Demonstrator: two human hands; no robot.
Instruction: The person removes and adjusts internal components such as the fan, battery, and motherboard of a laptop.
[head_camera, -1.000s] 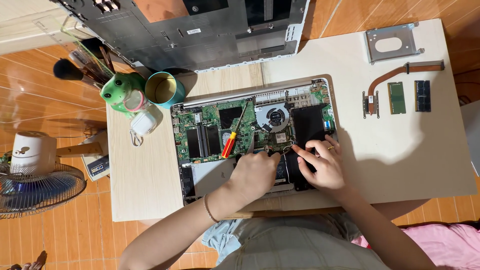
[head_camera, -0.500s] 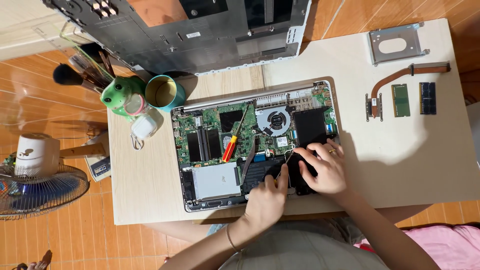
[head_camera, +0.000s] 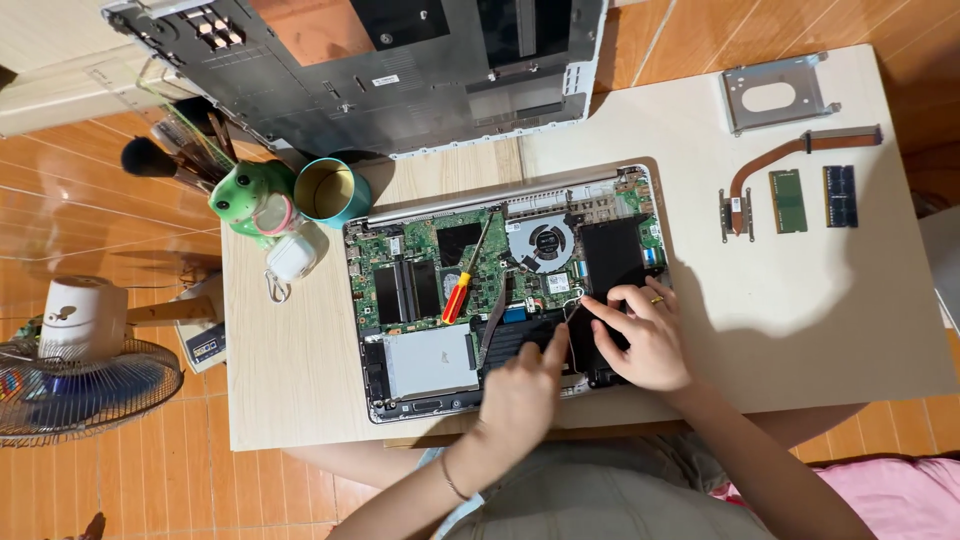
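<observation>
We press our left hand (head_camera: 522, 392) and right hand (head_camera: 643, 338), fingers loosely curled, onto the flat black battery (head_camera: 545, 340) in the opened silver laptop's (head_camera: 505, 290) near right; a red-and-yellow screwdriver (head_camera: 464, 276) lies left.

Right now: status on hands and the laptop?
Left hand and right hand both on the black battery in the open laptop. Screwdriver lying on the board. Nothing blocking.
</observation>
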